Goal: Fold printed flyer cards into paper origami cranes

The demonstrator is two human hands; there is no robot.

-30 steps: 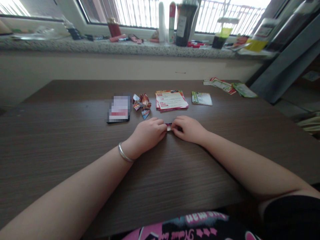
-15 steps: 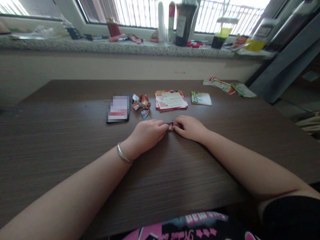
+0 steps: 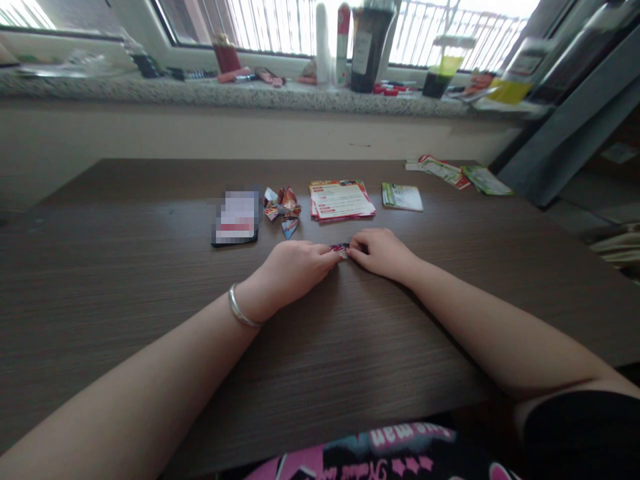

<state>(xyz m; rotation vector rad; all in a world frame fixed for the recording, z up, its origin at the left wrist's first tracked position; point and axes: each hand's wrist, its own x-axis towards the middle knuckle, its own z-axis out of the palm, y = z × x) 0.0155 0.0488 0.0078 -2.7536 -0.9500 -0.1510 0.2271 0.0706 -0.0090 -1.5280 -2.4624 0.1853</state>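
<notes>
My left hand (image 3: 295, 270) and my right hand (image 3: 380, 252) meet at the middle of the dark wooden table (image 3: 125, 280). Both pinch a small folded piece of printed paper (image 3: 341, 249) pressed flat on the tabletop; only a sliver of it shows between the fingertips. A silver bangle (image 3: 239, 311) circles my left wrist. Just beyond my left hand lies a cluster of folded paper shapes (image 3: 284, 208).
A stack of red and white leaflets (image 3: 341, 199) lies behind the hands, a green leaflet stack (image 3: 402, 196) to its right, a dark phone (image 3: 236, 217) to the left. More leaflets (image 3: 460, 175) lie at the far right corner. Bottles and clutter line the windowsill (image 3: 250, 95).
Both hands have shifted slightly away from me with the small paper, and the fingers have changed their pinch on it. Everything else on the table is where it was.
</notes>
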